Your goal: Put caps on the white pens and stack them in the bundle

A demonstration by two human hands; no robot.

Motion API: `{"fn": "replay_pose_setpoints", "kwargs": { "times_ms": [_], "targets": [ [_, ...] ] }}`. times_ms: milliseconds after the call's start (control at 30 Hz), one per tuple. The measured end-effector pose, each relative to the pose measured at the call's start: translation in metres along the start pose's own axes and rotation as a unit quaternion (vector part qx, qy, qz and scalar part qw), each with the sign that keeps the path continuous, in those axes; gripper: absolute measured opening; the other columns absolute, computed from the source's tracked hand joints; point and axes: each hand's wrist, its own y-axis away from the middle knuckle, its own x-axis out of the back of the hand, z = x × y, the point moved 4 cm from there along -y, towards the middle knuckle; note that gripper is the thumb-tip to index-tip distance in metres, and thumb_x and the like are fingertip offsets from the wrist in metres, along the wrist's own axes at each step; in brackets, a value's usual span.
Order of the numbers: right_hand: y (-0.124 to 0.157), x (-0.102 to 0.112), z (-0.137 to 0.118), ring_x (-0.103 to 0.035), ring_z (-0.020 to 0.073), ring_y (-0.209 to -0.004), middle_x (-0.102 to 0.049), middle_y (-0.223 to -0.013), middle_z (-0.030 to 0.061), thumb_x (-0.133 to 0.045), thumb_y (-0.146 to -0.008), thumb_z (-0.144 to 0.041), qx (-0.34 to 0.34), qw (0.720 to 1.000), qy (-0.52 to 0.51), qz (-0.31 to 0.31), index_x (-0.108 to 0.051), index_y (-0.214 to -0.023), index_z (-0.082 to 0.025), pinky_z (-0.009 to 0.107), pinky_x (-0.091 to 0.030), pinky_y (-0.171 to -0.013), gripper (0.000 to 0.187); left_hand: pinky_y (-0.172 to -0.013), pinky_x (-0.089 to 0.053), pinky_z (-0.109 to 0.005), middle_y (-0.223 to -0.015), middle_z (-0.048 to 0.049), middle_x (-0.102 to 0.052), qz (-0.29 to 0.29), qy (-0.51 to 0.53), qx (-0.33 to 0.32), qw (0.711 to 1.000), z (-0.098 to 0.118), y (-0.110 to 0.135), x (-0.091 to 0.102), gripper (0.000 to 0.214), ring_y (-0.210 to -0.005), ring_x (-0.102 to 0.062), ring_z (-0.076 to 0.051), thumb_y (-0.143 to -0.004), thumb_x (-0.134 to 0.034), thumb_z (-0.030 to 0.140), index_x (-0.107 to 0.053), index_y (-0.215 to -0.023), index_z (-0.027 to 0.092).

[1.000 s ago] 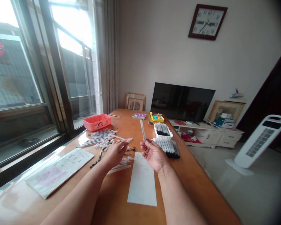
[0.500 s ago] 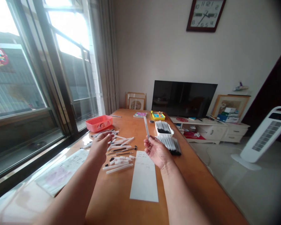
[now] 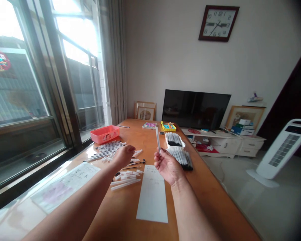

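A red box [image 3: 100, 138] sits at ten o'clock from the left hand [image 3: 124, 156]; I can't tell if its fingers are together. The right hand [image 3: 168, 165] has fingers pinching a clear tube [image 3: 157, 139] pointing to twelve o'clock, with a white box of pens [image 3: 177, 147] at that hand's one o'clock.

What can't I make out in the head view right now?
All head view:
What, if anything, the left hand holds: hidden behind the hand itself.
Lower end of the pen tube: covered by the right hand.
Writing on the paper strip: too small.
Right edge of the notebook: partly behind the left forearm.
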Motion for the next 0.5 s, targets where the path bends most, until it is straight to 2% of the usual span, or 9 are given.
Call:
{"fn": "replay_pose_setpoints", "kwargs": {
  "times_ms": [100,200,333,500],
  "targets": [
    [-0.001,0.000,-0.001,-0.065,0.0100,-0.071,-0.074,-0.082,0.0009,-0.083,-0.080,-0.023,0.001,1.000,-0.003,0.001,-0.073,-0.098,-0.019,0.020,-0.049,-0.058,0.021,-0.087,-0.046,-0.034,-0.095,-0.0081,-0.078,-0.063,-0.056,-0.050,0.995,0.010,-0.012,-0.025,0.024,-0.094,-0.067,-0.026,-0.082,-0.061,0.023,-0.081,-0.096,0.023],
    [-0.001,-0.001,-0.001,-0.065,0.0103,-0.069,-0.074,-0.082,0.0011,-0.083,-0.079,-0.023,0.001,1.000,-0.008,0.000,-0.073,-0.097,-0.020,0.020,-0.049,-0.057,0.021,-0.092,-0.044,-0.035,-0.095,-0.0069,-0.079,-0.107,-0.097,-0.073,0.987,0.020,-0.019,-0.043,0.023,-0.100,-0.063,-0.027,-0.079,-0.063,0.021,-0.082,-0.091,0.026],
    [-0.002,-0.001,-0.003,-0.065,0.0107,-0.069,-0.074,-0.082,0.0013,-0.082,-0.079,-0.023,0.000,1.000,-0.019,0.001,-0.073,-0.098,-0.020,0.020,-0.049,-0.056,0.021,-0.094,-0.044,-0.038,-0.088,-0.0074,-0.077,-0.146,-0.134,-0.061,0.978,0.022,-0.026,-0.061,0.021,-0.102,-0.061,-0.029,-0.074,-0.065,0.020,-0.082,-0.085,0.027],
    [-0.003,0.000,-0.005,-0.064,0.0097,-0.068,-0.073,-0.082,0.0009,-0.082,-0.080,-0.023,0.003,1.000,-0.025,0.007,-0.072,-0.098,-0.018,0.020,-0.048,-0.057,0.021,-0.092,-0.044,-0.044,-0.076,-0.0082,-0.074,-0.162,-0.120,-0.030,0.979,0.020,-0.034,-0.070,0.012,-0.103,-0.060,-0.033,-0.064,-0.071,0.018,-0.078,-0.072,0.023]
  ]
}}
